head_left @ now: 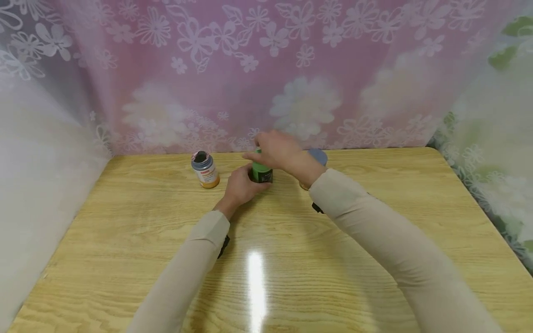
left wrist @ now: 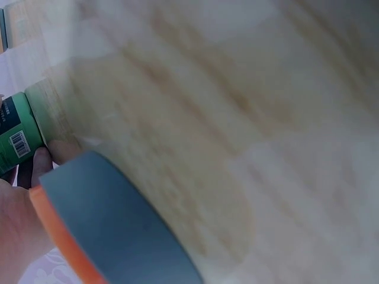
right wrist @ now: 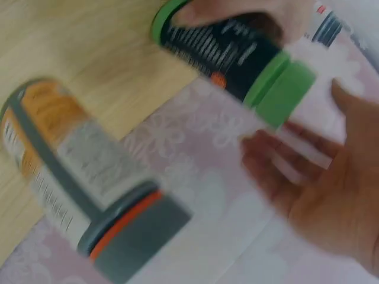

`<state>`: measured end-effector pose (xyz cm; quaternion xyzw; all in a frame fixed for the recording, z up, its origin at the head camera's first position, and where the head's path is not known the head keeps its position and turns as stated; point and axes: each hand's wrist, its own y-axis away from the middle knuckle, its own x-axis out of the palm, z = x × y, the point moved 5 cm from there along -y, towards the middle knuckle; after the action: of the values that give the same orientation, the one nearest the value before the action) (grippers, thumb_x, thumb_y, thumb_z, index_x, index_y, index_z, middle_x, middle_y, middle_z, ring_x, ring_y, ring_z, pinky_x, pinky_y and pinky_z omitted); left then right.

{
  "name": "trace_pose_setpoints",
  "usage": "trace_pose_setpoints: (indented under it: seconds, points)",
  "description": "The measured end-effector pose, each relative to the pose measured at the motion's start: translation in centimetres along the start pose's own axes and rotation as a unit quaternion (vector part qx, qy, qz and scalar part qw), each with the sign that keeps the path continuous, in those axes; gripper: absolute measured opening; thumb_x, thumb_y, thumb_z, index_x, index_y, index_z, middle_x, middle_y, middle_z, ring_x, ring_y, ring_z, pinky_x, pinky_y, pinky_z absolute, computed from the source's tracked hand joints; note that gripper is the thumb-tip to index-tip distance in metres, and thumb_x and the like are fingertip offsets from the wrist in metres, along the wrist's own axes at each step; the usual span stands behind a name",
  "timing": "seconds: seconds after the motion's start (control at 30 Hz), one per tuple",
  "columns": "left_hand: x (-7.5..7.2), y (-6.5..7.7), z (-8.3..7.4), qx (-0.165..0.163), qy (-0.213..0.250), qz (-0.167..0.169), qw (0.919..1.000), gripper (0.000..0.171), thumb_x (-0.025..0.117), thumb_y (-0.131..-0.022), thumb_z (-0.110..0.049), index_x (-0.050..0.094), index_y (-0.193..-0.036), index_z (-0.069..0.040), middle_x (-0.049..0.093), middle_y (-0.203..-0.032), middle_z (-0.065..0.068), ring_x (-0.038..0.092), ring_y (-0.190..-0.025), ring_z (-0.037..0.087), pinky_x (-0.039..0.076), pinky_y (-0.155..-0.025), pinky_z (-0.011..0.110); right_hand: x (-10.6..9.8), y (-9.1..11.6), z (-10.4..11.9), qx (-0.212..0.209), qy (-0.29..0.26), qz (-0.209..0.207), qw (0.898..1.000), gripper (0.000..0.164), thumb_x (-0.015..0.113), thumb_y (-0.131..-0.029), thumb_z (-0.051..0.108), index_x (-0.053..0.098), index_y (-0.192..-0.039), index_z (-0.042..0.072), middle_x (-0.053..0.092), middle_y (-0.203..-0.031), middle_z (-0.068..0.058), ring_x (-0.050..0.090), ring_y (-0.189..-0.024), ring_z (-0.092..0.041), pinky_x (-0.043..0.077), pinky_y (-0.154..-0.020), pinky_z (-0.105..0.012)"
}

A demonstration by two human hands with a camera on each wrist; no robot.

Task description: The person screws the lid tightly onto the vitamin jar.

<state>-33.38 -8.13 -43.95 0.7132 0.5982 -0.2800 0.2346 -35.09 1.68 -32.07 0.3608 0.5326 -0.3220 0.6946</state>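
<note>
Past pale foreground sleeves (head_left: 370, 217), noted green jar (head_left: 261, 171) near back edge of table (head_left: 399, 178), gripped by left hand (head_left: 241, 186), with right hand (head_left: 280, 150) spread loosely beside its lid (right wrist: 287, 93), and advised bracing jar steady through any twist.

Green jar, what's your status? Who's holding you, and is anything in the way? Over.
Left hand gripping green jar. Right hand open beside its green lid, lid on. Gray-lidded jar to the right, seemingly not in the way.

The left hand (head_left: 243, 186) curls below the right hand (head_left: 280, 150), whose fingers (right wrist: 269, 174) bend loosely, thumb apart.
</note>
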Motion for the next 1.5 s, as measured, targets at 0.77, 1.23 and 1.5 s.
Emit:
trace_pose_setpoints:
  seconds: [0.77, 1.23, 1.5]
  points:
    - [0.0, 0.1, 0.1, 0.007, 0.022, 0.001, 0.9997, 0.052, 0.076, -0.083, -0.033, 0.056, -0.124, -0.009, 0.062, -0.110, 0.006, 0.060, -0.095, 0.021, 0.049, -0.080, 0.037, -0.6, -0.1, 1.7, -0.079, 0.017, 0.085, 0.993, 0.033, 0.068, -0.090, 0.019, 0.066, -0.121, 0.007, 0.063, -0.115, -0.006, 0.058, -0.098, -0.018, 0.049, -0.080, -0.031]
    - [0.0, -0.2, 0.2, 0.009, 0.014, -0.007, 0.9998, 0.058, 0.076, -0.082, -0.034, 0.055, -0.129, -0.008, 0.061, -0.110, 0.008, 0.058, -0.093, 0.022, 0.049, -0.079, 0.037, -0.6, -0.1, 1.9, 0.047, 0.063, 0.022, 0.997, 0.039, 0.068, -0.088, 0.040, 0.063, -0.107, 0.006, 0.059, -0.089, -0.005, 0.058, -0.077, -0.018, 0.052, -0.064, -0.031]
    - [-0.1, 0.0, 0.3, 0.001, 0.003, -0.008, 1.0000, 0.052, 0.076, -0.082, -0.036, 0.058, -0.119, -0.005, 0.063, -0.104, 0.007, 0.059, -0.088, 0.021, 0.048, -0.078, 0.036, -0.2, -0.4, 2.2, 0.106, 0.086, 0.006, 0.991, 0.042, 0.062, -0.089, 0.050, 0.066, -0.096, 0.008, 0.058, -0.077, -0.005, 0.058, -0.062, -0.017, 0.050, -0.049, -0.030]
